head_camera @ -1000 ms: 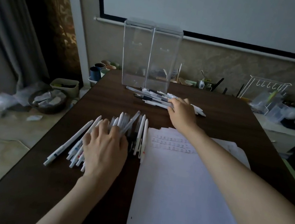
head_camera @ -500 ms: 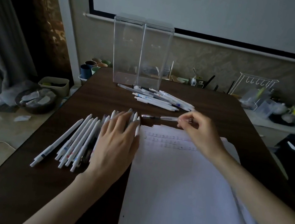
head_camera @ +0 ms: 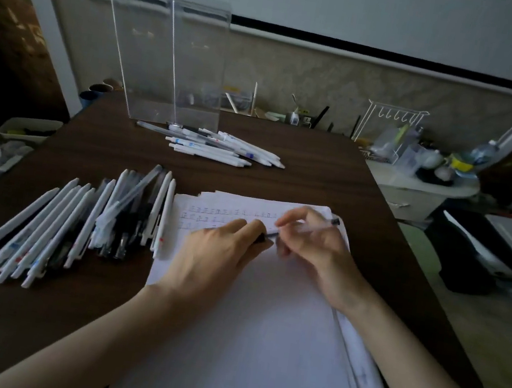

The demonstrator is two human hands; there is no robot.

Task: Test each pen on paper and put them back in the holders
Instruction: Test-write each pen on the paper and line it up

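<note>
One table (head_camera: 316,176): dark wood, bearing everything below.
Paper (head_camera: 244,340): white stack on the near right of the table, with rows of small marks along its far edge.
Holders (head_camera: 167,63): two clear, tall boxes upright side by side at the far edge.
Near pens (head_camera: 56,225): a large heap, mostly white, lying just left of the paper.
Far pens (head_camera: 221,149): a smaller heap lying in front of the holders.
Left hand (head_camera: 212,260): over the paper, fingertips pinching the pen's dark end.
Right hand (head_camera: 315,251): fingers curled round the pen's barrel.
Pen (head_camera: 331,222): clear-barrelled, held between both hands above the paper's marked rows.
</note>
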